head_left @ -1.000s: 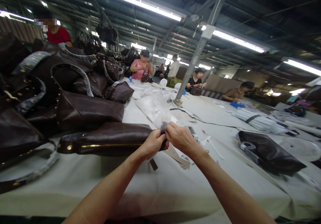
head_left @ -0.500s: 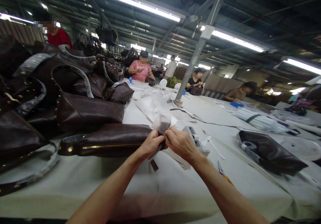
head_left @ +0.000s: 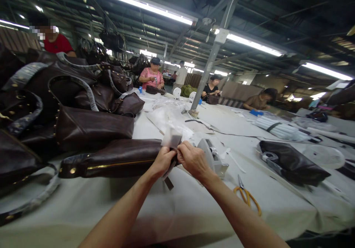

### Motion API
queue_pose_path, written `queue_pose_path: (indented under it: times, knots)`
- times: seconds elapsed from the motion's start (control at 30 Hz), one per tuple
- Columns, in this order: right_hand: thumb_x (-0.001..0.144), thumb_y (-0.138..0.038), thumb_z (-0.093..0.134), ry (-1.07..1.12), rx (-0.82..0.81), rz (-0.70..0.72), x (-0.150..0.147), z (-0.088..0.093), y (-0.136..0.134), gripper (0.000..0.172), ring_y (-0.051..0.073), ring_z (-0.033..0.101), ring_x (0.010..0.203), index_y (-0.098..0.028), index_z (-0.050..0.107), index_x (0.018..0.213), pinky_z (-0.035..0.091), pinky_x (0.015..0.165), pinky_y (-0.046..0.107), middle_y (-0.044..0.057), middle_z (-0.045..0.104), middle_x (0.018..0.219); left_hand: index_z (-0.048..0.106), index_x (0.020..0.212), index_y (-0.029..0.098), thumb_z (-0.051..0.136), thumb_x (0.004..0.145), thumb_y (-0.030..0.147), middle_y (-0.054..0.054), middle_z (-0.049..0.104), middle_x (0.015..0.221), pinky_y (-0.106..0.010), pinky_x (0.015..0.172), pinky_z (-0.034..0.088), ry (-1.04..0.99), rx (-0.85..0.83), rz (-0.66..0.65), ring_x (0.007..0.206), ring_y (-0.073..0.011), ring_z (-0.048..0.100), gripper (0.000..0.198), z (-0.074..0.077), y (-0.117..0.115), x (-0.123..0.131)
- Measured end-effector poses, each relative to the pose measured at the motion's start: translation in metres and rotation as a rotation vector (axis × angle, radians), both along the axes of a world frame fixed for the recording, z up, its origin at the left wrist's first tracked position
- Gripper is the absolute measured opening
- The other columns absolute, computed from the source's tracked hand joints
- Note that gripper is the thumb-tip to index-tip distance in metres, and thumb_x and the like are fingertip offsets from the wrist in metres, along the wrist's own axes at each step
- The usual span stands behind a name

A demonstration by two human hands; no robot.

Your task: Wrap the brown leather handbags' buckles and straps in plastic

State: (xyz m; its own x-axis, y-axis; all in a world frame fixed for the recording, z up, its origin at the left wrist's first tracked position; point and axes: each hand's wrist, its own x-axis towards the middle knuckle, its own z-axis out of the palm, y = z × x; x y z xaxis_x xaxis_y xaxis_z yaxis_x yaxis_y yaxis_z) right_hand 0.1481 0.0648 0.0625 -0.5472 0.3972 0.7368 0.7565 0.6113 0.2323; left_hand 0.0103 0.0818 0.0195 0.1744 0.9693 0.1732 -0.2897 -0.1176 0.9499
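Observation:
A dark brown leather handbag lies on its side with its gold zip towards me. At its right end my left hand is closed, thumb pressed against the fingers. My right hand pinches right beside it, the fingertips of both hands almost meeting. Between and above them a piece of translucent wrapping sticks up, and a short dark strap end hangs below. Exactly what each set of fingertips grips is hidden. Just right of my right hand stands a grey tape dispenser.
Scissors with yellow handles lie near my right forearm. Brown bags are heaped on the left; another bag lies on the right. A metal post rises beyond the plastic sheets. Several people work around the table.
The view has shifted slightly to the right, bringing the scissors fully into sight. Both hands stay together at the bag's end, with only small finger movement.

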Motion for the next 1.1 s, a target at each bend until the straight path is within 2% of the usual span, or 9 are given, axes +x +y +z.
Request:
queue_pose_path:
  times: [0.13,0.33,0.47,0.57,0.63,0.8,0.93,1.0,1.1]
  knots:
    - [0.093,-0.019,0.050,0.272,-0.284,0.145,0.012,0.001,0.000,0.017,0.013,0.058,0.065,-0.020,0.059,0.079,0.043,0.060,0.024,0.002,0.061,0.076,0.058,0.059,0.014,0.057,0.077,0.033,-0.001,0.055,0.058,-0.023,0.056,0.035,-0.053,0.033,-0.143,0.054,-0.0102,0.045,0.026,0.005,0.000,-0.002]
    - [0.091,-0.024,0.054,0.505,-0.338,0.166,0.021,-0.004,0.003,0.013,0.018,0.064,0.079,-0.021,0.066,0.087,0.050,0.074,0.030,0.005,0.067,0.084,0.060,0.056,0.014,0.055,0.083,0.034,-0.004,0.059,0.060,-0.025,0.061,0.038,-0.056,0.085,-0.210,0.059,-0.0123,0.049,0.034,0.010,0.001,-0.005]
    - [0.088,-0.040,0.057,0.809,-0.720,0.119,0.013,-0.004,0.009,0.025,0.020,0.064,0.080,-0.019,0.070,0.091,0.052,0.068,0.031,0.006,0.070,0.089,0.061,0.066,0.014,0.061,0.082,0.039,-0.004,0.062,0.059,-0.025,0.059,0.038,-0.073,0.053,-0.220,0.057,-0.0130,0.052,0.030,0.007,0.005,-0.003]
    - [0.083,-0.048,0.061,0.953,-1.042,0.242,0.007,0.000,0.014,0.033,0.019,0.063,0.075,-0.019,0.071,0.092,0.051,0.067,0.031,0.003,0.070,0.082,0.062,0.075,0.013,0.065,0.080,0.043,-0.005,0.065,0.060,-0.024,0.053,0.036,-0.041,0.014,-0.239,0.052,-0.0119,0.052,0.030,0.010,0.004,-0.002]
    - [0.076,-0.046,0.069,1.009,-1.123,0.293,0.006,0.004,0.015,0.031,0.016,0.060,0.071,-0.019,0.071,0.089,0.048,0.063,0.028,0.001,0.069,0.079,0.063,0.077,0.013,0.068,0.077,0.045,-0.005,0.065,0.059,-0.023,0.053,0.037,-0.042,-0.008,-0.223,0.051,-0.0117,0.053,0.033,0.014,0.003,0.001]
    - [0.068,-0.040,0.074,1.085,-1.111,0.274,0.009,0.008,0.018,0.027,0.013,0.056,0.065,-0.019,0.067,0.083,0.044,0.057,0.025,0.000,0.067,0.078,0.067,0.078,0.012,0.079,0.066,0.044,-0.003,0.066,0.064,-0.023,0.056,0.043,-0.163,0.000,-0.010,0.055,-0.0120,0.057,0.036,0.022,-0.001,0.012]
    - [0.070,-0.035,0.075,1.008,-0.989,0.301,0.014,0.002,0.018,0.022,0.013,0.054,0.064,-0.019,0.065,0.082,0.043,0.057,0.024,-0.002,0.064,0.072,0.068,0.077,0.013,0.073,0.073,0.042,-0.001,0.063,0.063,-0.021,0.052,0.038,-0.080,0.065,0.051,0.054,-0.0098,0.052,0.030,0.022,-0.002,0.016]
    - [0.075,-0.033,0.072,0.960,-0.874,0.312,0.017,-0.001,0.012,0.017,0.013,0.054,0.063,-0.020,0.065,0.083,0.044,0.056,0.025,-0.002,0.062,0.071,0.069,0.083,0.014,0.071,0.075,0.039,-0.001,0.066,0.070,-0.021,0.058,0.041,-0.022,0.139,0.080,0.062,-0.0112,0.055,0.026,0.023,-0.005,0.012]
    - [0.083,-0.026,0.066,0.828,-0.543,0.281,0.020,-0.006,-0.011,0.006,0.015,0.058,0.068,-0.021,0.066,0.085,0.049,0.061,0.028,0.000,0.064,0.075,0.067,0.087,0.016,0.076,0.068,0.026,-0.002,0.068,0.083,-0.023,0.073,0.046,0.033,0.182,0.163,0.079,-0.0144,0.060,0.024,0.022,-0.017,-0.005]
